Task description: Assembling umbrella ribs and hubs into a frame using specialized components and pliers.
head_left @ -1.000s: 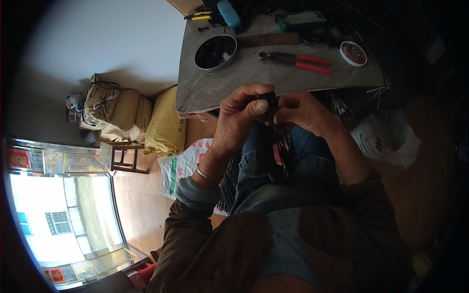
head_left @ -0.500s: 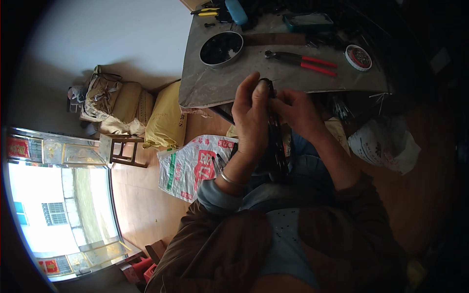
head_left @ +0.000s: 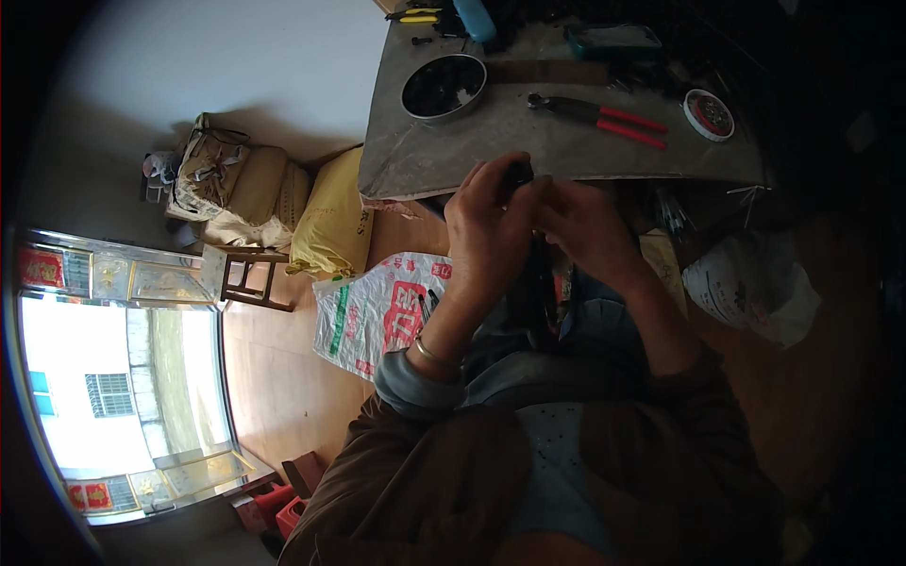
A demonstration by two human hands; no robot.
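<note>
My left hand [head_left: 483, 222] is closed around the upper end of a long, dark bundle [head_left: 518, 174], whose exact kind I cannot make out. Its black lower length runs down between my forearms toward my lap. From the other side my right hand [head_left: 590, 231] meets it, fingertips pinched close to my left thumb; what they grip is hidden. Both hands are just off the near edge of the grey table [head_left: 453, 156]. Red-handled pliers [head_left: 604, 121] lie beyond them on the tabletop.
On the table are a round bowl of black pieces [head_left: 444, 87], a white-rimmed tub of small metal parts [head_left: 708, 115] and a teal box [head_left: 613, 41]. A white printed sack [head_left: 368, 316] lies on the floor at left; a plastic bag [head_left: 755, 288] hangs at right.
My left fingers have curled over the bundle's top, and my right hand has come up against my left thumb. The bundle's upper part is more covered. The whole view has shifted slightly.
</note>
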